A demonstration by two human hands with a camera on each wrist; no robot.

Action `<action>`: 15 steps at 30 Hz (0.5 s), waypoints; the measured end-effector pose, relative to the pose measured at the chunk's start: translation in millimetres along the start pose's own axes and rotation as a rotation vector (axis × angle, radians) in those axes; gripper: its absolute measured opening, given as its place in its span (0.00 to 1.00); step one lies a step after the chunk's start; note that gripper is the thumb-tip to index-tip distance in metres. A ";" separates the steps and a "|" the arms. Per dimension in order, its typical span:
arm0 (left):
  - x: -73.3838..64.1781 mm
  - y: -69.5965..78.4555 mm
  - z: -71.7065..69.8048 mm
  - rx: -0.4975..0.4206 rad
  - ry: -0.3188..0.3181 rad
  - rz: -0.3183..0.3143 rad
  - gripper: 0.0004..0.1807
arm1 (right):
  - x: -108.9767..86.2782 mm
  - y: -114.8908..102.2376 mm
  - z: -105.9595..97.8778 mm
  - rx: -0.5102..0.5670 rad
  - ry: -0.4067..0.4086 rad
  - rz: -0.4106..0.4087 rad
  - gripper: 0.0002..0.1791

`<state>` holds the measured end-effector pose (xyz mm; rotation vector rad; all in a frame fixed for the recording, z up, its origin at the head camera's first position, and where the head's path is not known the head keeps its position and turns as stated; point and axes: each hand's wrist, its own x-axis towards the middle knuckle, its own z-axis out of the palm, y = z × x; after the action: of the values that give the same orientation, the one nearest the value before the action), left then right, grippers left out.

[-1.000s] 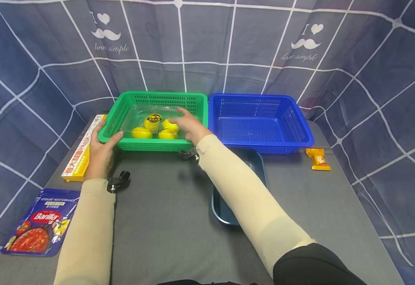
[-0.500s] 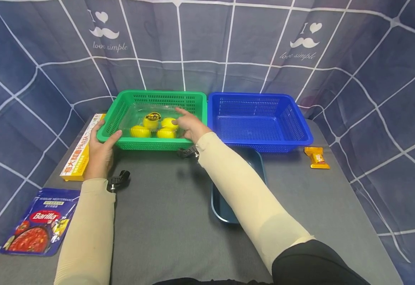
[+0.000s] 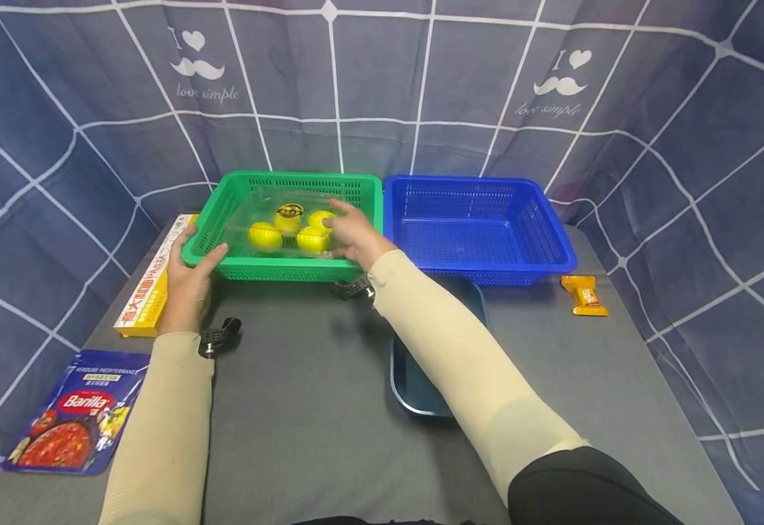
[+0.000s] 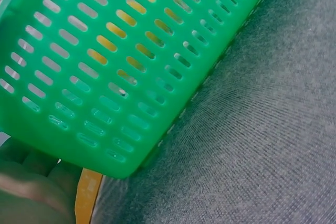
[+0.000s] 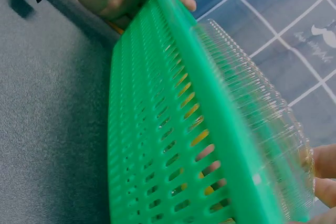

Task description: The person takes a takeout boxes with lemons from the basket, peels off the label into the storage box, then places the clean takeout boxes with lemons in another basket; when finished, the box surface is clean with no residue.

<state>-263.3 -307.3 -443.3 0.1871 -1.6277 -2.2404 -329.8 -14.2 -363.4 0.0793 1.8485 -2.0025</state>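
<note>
Low in the head view, a sleeve (image 3: 464, 350) partly hid the tray (image 3: 415, 386); the left wrist view's top cropped the basket (image 4: 110, 69).

Clear box (image 3: 248, 210) w/ 4 yellow items (image 3: 265, 237) & dark label (image 3: 290, 211) is being held partly above rim of green bskt (image 3: 277, 270), itself being gripped @ L end.

Clock read from mid head view. Ten: green basket (image 3: 283, 271), slot-patterned walls; in it, a colourless clear container (image 3: 240, 215) over bright yellow fruit (image 3: 265, 237), label (image 3: 289, 211) black and yellow. Two: blue basket (image 3: 474, 244), also slotted. Three: orange wrapper (image 3: 584, 295). Five: dark teal-blue tray (image 3: 415, 383). Eight: indigo pouch (image 3: 83, 415), white lettering on red oval. Nine: white-and-yellow box (image 3: 149, 292), red characters. Sleeves (image 3: 165, 430) cream. Table cover (image 3: 303, 394) plain grey. Twelve: slate-blue backdrop (image 3: 382, 80), white grid, hearts, moustaches.
</note>
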 end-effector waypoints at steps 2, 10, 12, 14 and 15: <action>-0.5 0.0 0.1 0.003 -0.003 0.001 0.45 | -2.7 -3.0 -0.6 0.026 -0.013 -0.009 0.38; -0.4 -0.4 0.1 0.023 -0.001 0.000 0.45 | -15.1 -18.3 -2.0 0.104 -0.065 -0.022 0.37; -0.7 -1.0 0.0 0.022 0.003 -0.005 0.45 | -19.1 -21.4 -3.3 0.098 -0.071 -0.027 0.37; -1.2 -1.2 0.0 0.021 0.005 -0.008 0.45 | -24.3 -24.7 -4.8 0.098 -0.083 -0.034 0.37; -1.5 -1.2 0.0 0.024 0.005 -0.010 0.45 | -27.0 -26.3 -5.7 0.094 -0.088 -0.038 0.37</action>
<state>-262.2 -306.4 -444.6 0.2069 -1.6549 -2.2274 -315.2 -0.8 -330.9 -0.0168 1.7138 -2.0845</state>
